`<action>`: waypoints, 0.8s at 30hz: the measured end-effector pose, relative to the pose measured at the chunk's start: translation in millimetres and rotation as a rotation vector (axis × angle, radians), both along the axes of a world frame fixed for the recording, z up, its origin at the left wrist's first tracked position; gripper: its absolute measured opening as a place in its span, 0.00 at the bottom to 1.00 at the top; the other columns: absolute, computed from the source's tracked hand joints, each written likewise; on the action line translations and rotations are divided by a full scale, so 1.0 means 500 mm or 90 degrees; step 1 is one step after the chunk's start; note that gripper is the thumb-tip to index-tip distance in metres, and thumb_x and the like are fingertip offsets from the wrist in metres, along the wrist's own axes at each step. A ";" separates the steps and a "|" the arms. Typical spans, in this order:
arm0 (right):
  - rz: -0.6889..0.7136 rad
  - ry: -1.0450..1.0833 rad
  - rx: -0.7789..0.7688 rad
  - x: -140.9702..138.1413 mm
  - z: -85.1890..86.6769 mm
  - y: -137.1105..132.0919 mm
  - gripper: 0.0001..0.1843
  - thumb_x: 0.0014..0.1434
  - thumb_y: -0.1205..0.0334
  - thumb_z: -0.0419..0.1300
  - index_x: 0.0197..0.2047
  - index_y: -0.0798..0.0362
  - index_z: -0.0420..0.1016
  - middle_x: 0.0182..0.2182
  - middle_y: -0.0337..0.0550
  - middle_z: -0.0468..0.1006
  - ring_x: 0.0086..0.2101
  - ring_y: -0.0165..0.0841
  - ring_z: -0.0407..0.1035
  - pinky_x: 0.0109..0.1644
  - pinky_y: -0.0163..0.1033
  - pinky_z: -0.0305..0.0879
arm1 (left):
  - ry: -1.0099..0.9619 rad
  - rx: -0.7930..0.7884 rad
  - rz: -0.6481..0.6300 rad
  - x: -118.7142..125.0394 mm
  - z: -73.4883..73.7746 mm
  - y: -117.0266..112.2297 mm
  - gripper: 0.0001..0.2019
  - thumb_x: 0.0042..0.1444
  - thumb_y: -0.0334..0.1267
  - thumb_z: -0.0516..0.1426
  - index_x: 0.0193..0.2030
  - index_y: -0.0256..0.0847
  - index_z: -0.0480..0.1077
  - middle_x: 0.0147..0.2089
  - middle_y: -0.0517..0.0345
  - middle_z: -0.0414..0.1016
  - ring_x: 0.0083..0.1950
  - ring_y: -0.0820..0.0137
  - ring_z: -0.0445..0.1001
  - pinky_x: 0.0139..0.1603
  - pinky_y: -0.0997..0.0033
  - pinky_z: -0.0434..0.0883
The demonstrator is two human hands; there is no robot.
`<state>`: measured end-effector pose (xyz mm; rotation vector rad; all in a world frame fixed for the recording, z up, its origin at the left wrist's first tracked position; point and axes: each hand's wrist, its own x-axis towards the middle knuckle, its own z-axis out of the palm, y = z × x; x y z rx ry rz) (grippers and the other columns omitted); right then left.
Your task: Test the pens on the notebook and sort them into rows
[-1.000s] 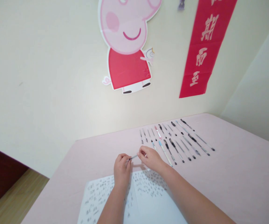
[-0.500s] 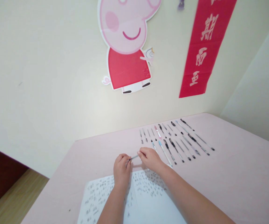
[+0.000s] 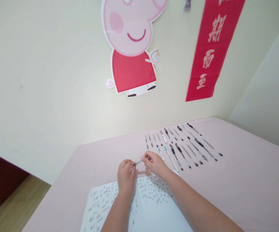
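Note:
Between my hands, just above the far edge of an open notebook (image 3: 163,216), is a thin pen (image 3: 137,163). My left hand (image 3: 125,174) is closed around one end of it. The fingertips of my right hand (image 3: 154,163) pinch its other end. Handwriting covers the left page and the upper part of the right page; my forearms hide some of it. Beyond my right hand, several pens lie in two slanting rows, among them a black-gripped pen (image 3: 180,150), a light-blue-ended pen (image 3: 170,158) and a pink-and-white pen (image 3: 164,137).
The table has a pale pink cover (image 3: 241,180) and stands against a wall. A cartoon pig cutout (image 3: 134,71) and a red banner (image 3: 206,61) with white characters hang on that wall. Wooden floor (image 3: 16,206) shows at the lower left.
My right hand has shifted very slightly up and left along the pen, its fingers a little more raised. My left hand and the laid-out pens stay in place.

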<state>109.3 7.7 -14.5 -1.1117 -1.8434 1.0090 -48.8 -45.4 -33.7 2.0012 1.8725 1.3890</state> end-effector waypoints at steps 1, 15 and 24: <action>0.024 0.052 -0.027 -0.001 -0.003 0.001 0.13 0.57 0.53 0.55 0.35 0.54 0.71 0.26 0.37 0.71 0.26 0.27 0.66 0.30 0.32 0.60 | -0.014 -0.001 -0.001 0.000 0.001 0.001 0.06 0.52 0.32 0.53 0.30 0.41 0.72 0.34 0.55 0.71 0.39 0.65 0.70 0.41 0.65 0.67; 0.075 0.197 -0.140 -0.008 -0.018 0.007 0.23 0.52 0.45 0.58 0.41 0.54 0.79 0.24 0.40 0.74 0.25 0.28 0.65 0.27 0.32 0.60 | -0.018 0.004 -0.008 0.000 0.002 0.000 0.06 0.52 0.33 0.53 0.29 0.41 0.71 0.32 0.57 0.70 0.37 0.67 0.69 0.39 0.67 0.67; 0.046 0.225 -0.176 -0.013 -0.012 0.001 0.24 0.50 0.44 0.59 0.38 0.57 0.79 0.23 0.40 0.73 0.25 0.29 0.65 0.27 0.33 0.60 | 0.014 0.023 0.009 0.001 0.005 -0.003 0.05 0.52 0.31 0.53 0.30 0.41 0.71 0.32 0.57 0.70 0.37 0.66 0.69 0.39 0.67 0.66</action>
